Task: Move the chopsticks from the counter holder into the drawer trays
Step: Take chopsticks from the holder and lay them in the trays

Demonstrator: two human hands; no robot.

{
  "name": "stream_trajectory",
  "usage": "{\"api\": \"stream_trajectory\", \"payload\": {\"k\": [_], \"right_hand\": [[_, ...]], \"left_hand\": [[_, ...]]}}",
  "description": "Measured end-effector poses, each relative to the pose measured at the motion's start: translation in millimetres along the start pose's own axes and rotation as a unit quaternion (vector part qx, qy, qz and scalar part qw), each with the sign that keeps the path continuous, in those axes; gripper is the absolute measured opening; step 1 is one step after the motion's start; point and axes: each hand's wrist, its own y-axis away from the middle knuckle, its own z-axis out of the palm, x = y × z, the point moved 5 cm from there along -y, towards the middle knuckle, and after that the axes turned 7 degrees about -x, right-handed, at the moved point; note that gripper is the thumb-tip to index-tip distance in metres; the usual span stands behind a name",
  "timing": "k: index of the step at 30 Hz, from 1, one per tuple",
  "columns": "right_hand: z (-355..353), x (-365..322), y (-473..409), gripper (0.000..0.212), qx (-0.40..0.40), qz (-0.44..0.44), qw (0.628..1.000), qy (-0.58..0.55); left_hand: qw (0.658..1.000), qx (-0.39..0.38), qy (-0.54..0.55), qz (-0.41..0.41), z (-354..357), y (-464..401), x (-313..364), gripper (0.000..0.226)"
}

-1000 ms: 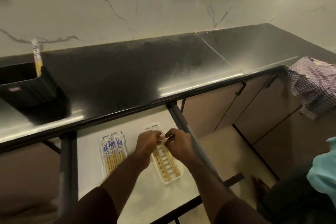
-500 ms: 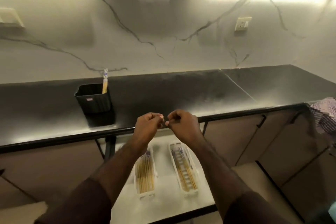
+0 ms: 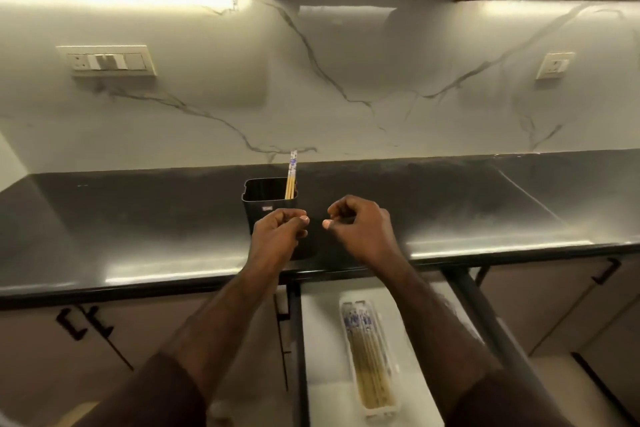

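A long black counter [image 3: 485,204] runs under a white marble wall. A black holder [image 3: 265,206] stands on the counter, well back from the front edge, with lots of bare counter on both sides. A few chopsticks [image 3: 291,177] stick up from its right corner. The left hand [image 3: 277,236] is right in front of the holder, fingers curled in, holding nothing. The right hand [image 3: 360,229] is beside it, curled and empty too. Below, the open drawer [image 3: 318,340] holds a white tray [image 3: 379,340] with chopsticks lying inside.

Black holder [image 3: 265,208], blue-patterned tan chopsticks [image 3: 291,177]
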Motion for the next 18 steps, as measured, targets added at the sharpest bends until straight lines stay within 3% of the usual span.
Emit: {"api": "stream_trajectory", "payload": {"k": [8,18], "right_hand": [[73.3,-19.9,-36.7,0.016,0.022,0.052,0.998,-0.003],[82.2,-34.1,-31.2,0.017,0.022,0.073,0.997,0.029]], "left_hand": [[0.999,-0.027,0.005,-0.029,-82.3,-47.9,-17.3,0.015],[0.998,-0.04,0.047,-0.033,-94.4,-51.6,-17.7,0.014]]}}
